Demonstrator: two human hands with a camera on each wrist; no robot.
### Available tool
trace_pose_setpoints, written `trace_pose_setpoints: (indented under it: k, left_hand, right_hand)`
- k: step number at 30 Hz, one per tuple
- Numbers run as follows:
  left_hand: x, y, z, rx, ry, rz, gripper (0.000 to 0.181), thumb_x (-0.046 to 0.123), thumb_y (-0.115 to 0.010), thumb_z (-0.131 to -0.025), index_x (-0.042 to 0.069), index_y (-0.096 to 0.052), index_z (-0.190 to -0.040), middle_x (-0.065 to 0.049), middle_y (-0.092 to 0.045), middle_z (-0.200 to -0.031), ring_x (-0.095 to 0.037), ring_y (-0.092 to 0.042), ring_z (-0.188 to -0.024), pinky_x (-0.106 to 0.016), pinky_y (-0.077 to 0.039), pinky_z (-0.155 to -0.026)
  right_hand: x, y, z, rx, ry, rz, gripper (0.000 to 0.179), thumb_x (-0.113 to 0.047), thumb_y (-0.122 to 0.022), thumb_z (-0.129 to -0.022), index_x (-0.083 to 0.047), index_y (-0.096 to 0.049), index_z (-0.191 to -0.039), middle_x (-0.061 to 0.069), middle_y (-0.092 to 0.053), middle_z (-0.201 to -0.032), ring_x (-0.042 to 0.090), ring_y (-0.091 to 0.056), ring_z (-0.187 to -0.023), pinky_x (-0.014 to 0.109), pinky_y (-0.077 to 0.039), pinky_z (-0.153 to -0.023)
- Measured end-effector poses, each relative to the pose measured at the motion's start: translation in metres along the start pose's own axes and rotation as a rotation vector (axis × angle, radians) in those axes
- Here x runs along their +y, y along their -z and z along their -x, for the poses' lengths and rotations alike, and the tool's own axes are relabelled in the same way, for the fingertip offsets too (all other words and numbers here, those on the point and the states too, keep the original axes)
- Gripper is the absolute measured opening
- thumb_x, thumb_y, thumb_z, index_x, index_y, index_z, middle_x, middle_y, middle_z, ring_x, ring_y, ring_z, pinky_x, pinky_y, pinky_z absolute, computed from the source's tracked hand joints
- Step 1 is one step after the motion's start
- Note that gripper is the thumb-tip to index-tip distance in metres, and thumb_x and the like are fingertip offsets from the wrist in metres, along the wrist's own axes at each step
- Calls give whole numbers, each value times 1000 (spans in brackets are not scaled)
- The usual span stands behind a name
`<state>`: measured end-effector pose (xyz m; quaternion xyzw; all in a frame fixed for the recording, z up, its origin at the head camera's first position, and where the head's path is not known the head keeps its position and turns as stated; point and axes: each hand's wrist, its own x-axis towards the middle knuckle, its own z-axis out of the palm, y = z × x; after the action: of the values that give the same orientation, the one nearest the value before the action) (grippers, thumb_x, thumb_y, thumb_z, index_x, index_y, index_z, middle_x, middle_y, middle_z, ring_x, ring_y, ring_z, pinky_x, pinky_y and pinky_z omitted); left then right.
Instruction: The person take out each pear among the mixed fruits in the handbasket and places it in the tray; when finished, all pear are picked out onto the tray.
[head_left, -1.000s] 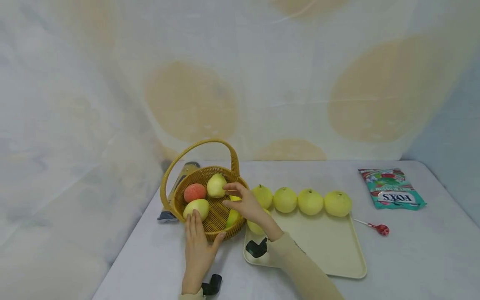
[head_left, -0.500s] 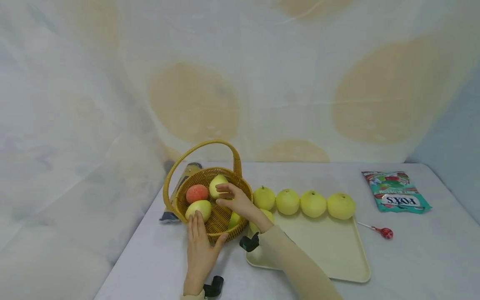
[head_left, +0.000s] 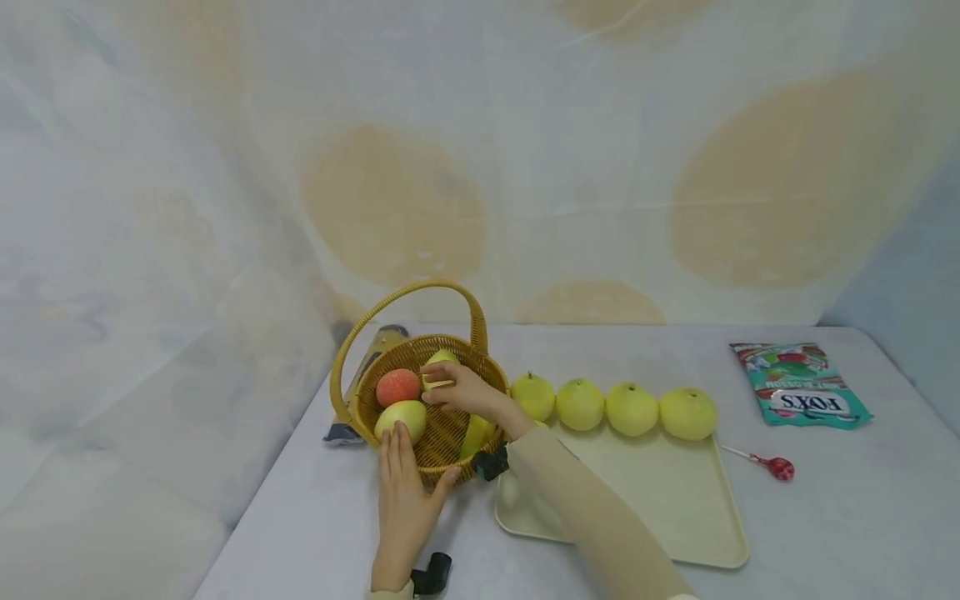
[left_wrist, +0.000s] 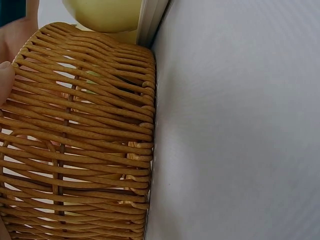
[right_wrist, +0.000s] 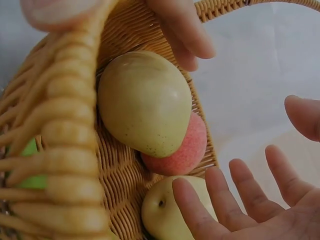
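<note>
A person's left hand (head_left: 407,496) lies over the near rim of a wicker basket (head_left: 435,473), thumb spread from straight fingers beside a pale green fruit (head_left: 405,417). The right hand (head_left: 468,392), fingers loosely spread, reaches over the right rim to a pear (head_left: 441,357); whether they touch cannot be told. Woven floor shows below the palm. A tray (head_left: 660,492) sits just beside the basket's right side; white table (head_left: 300,517) runs along its left.
</note>
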<state>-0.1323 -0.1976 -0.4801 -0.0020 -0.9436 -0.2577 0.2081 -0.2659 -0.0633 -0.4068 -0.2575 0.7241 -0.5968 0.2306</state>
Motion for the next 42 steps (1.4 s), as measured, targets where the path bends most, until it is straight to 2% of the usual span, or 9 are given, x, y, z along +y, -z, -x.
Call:
trace_pose_setpoints:
  k: [7, 12, 16, 22, 28, 35, 38, 42]
  left_hand:
    - [0, 1, -1, 6, 6, -3, 106, 49, -71, -82, -6, -14, -153, -31, -27, -153, -43, -15, -146, -60, -25, -113]
    - [0, 0, 1, -3, 17, -3, 106, 50, -71, -82, -6, -15, -152, -31, -27, -154, -44, -15, -146, -61, -25, -113]
    - [0, 0, 2, -11, 28, -3, 106, 50, -70, -82, -5, -14, -153, -29, -25, -155, -43, -14, -147, -61, -25, -113]
    - [1, 1, 2, -8, 23, -4, 106, 51, -70, -82, -5, -13, -153, -29, -26, -155, -43, -15, -147, -61, -26, -113]
    - [2, 0, 2, -7, 22, 6, 105, 49, -71, -82, -7, -15, -152, -28, -24, -156, -43, -14, -146, -60, -26, -113]
    - [0, 0, 2, 4, 15, 13, 105, 36, -77, -80, -5, -14, -153, -29, -24, -155, -43, -15, -146, -60, -27, -112]
    - [-1, -2, 2, 15, 8, 7, 105, 34, -78, -79, -5, -14, -153, -30, -25, -155, -44, -15, -146, -61, -28, -111]
    - [-3, -4, 2, 24, -1, 0, 105, 34, -78, -79, -5, -14, -153, -29, -25, -155, -44, -16, -146, -61, -28, -111]
  right_hand:
    - [2, 0, -14, -8, -46, -19, 55, -23, -60, -96, -7, -41, -145, 20, -42, -148, 36, -51, -128, 54, -45, -102]
    - [9, 3, -23, -81, -88, 7, 57, -25, -60, -95, -8, -40, -146, 19, -41, -149, 36, -47, -131, 56, -43, -103]
    - [11, 1, -26, -127, -81, 44, 57, -25, -59, -95, -9, -39, -146, 17, -41, -149, 37, -47, -131, 55, -44, -103]
    - [13, -8, -31, -111, -73, 43, 53, -21, -59, -95, -7, -42, -143, 15, -46, -145, 35, -50, -129, 55, -46, -100]
    - [16, -19, -39, -101, -89, 99, 52, -22, -62, -94, -7, -47, -141, 13, -51, -143, 33, -50, -128, 55, -47, -99]
    - [20, -33, -44, -117, -104, 97, 53, -21, -65, -92, -10, -49, -141, 13, -44, -149, 32, -43, -135, 52, -48, -98]
    - [23, -34, -44, -131, -96, 92, 51, -17, -65, -92, -10, -50, -140, 12, -44, -149, 30, -42, -136, 50, -44, -104]
    - [26, -33, -43, -178, -98, 153, 47, -15, -63, -91, -10, -54, -137, 10, -48, -146, 27, -39, -138, 47, -33, -114]
